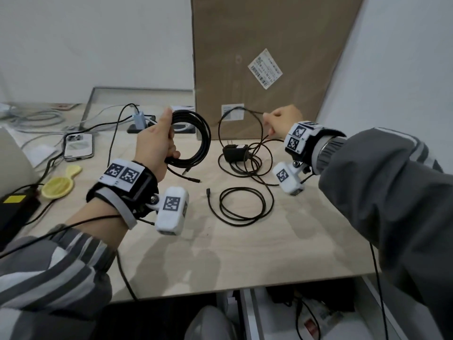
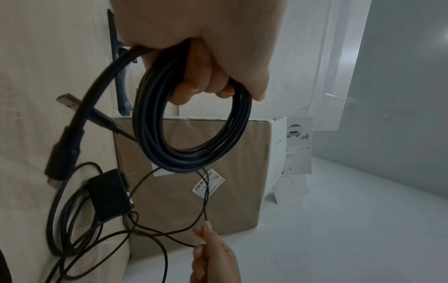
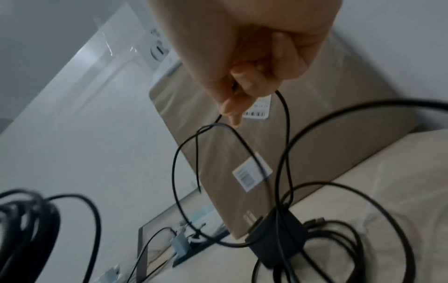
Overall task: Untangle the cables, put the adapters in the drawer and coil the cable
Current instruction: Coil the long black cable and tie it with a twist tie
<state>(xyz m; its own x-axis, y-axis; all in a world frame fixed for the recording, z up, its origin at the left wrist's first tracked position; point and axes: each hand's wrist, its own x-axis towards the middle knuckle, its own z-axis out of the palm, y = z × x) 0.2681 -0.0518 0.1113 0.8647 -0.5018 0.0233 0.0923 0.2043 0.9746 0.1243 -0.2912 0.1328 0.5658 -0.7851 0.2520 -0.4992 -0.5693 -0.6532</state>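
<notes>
My left hand grips a thick black coiled cable, raised above the desk; the coil hangs from my curled fingers with its plug ends dangling. To the right, my right hand pinches a thin black cable and lifts it in a loop. That thin cable runs down into a tangle around a black adapter lying on the desk. The adapter has wires wrapped over it. Another thin black cable lies loosely looped nearer me.
A tall cardboard box leans against the wall behind the adapter. A phone, a yellow object and more cables lie at the left. An open drawer with items shows below the desk's front edge.
</notes>
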